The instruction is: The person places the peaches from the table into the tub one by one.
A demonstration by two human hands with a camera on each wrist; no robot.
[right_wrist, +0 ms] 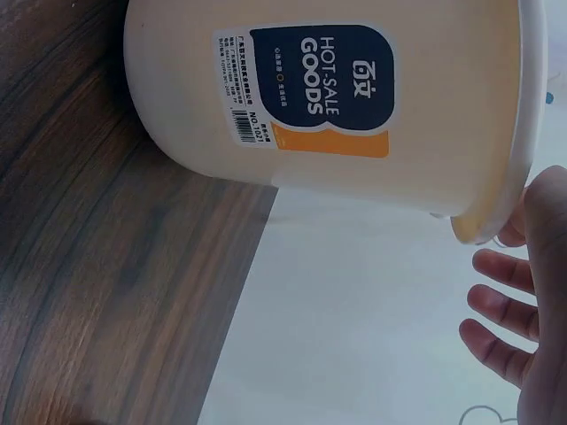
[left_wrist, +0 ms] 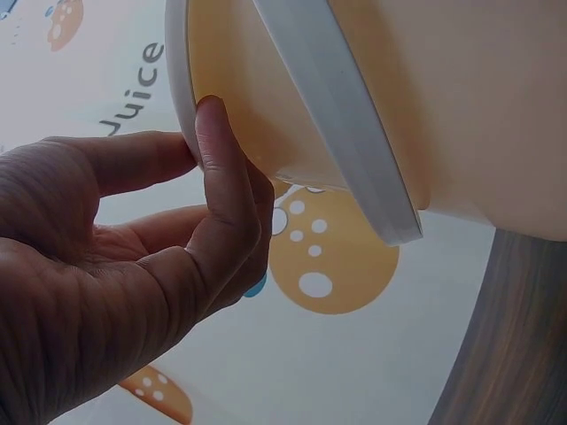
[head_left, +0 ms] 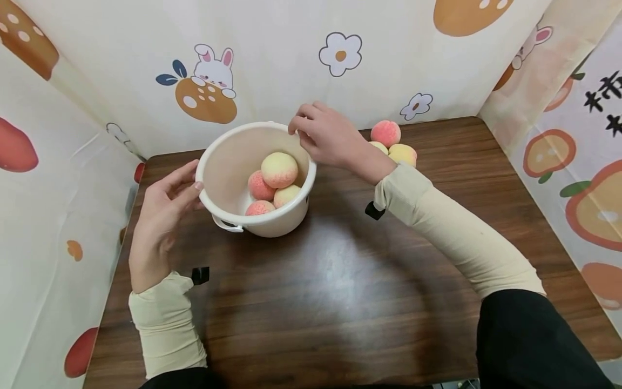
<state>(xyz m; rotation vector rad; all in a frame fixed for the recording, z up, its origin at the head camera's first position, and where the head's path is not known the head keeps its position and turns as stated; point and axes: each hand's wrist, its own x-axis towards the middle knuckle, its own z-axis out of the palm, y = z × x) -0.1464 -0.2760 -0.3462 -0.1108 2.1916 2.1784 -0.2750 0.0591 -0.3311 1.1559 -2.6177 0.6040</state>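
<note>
Cream bucket's (head_left: pixel 282 226) rim (left_wrist: pixel 179 66) touches left fingers (left_wrist: pixel 229 181), perhaps right (right_wrist: pixel 503 312).

From the head we look forward and down, from farthest back, over the table (head_left: pixel 335 324) and into the bucket (head_left: pixel 223 167). At the left wrist we sit close beside the left hand (left_wrist: pixel 124 283), at the right wrist close to the bucket's label (right_wrist: pixel 323 93), both views turned sideways. The wrist views share the bucket's outside and pale cloth (left_wrist: pixel 372 354).

Printed curtains (head_left: pixel 282 65) enclosing a wooden table (head_left: pixel 340 324) suggest a makeshift booth.
</note>
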